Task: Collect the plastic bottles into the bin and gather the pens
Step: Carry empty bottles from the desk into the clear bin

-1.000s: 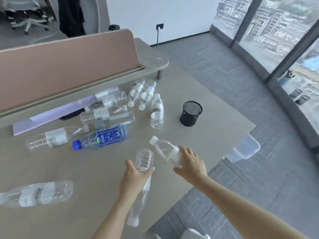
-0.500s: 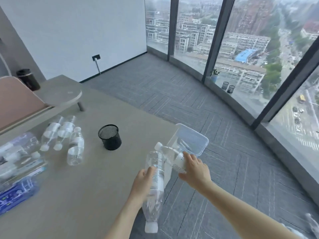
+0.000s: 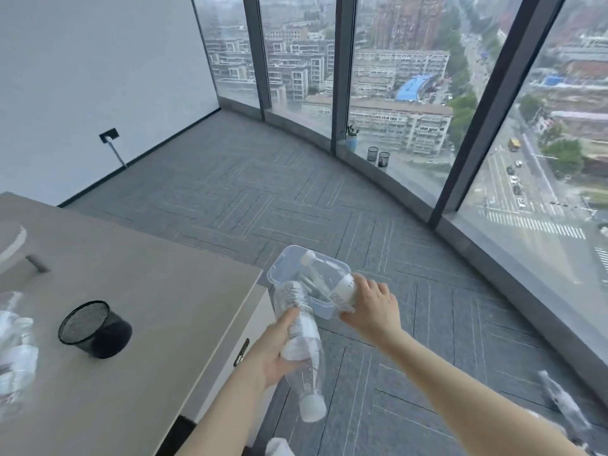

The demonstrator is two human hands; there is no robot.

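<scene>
Left hand (image 3: 274, 352) grips clear bottle (image 3: 301, 343), cap down. Right hand (image 3: 371, 306) holds second bottle (image 3: 332, 281) over clear bin (image 3: 274, 274) beside desk's (image 3: 148, 307) far-right corner. Black mesh cup (image 3: 95, 329) on desk.

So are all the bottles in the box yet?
Not yet. The clear bin on the floor seems to hold something already, too blurry to name. The right hand lowers one bottle over it; the left hand holds another bottle. More bottles wait on the desk.
</scene>
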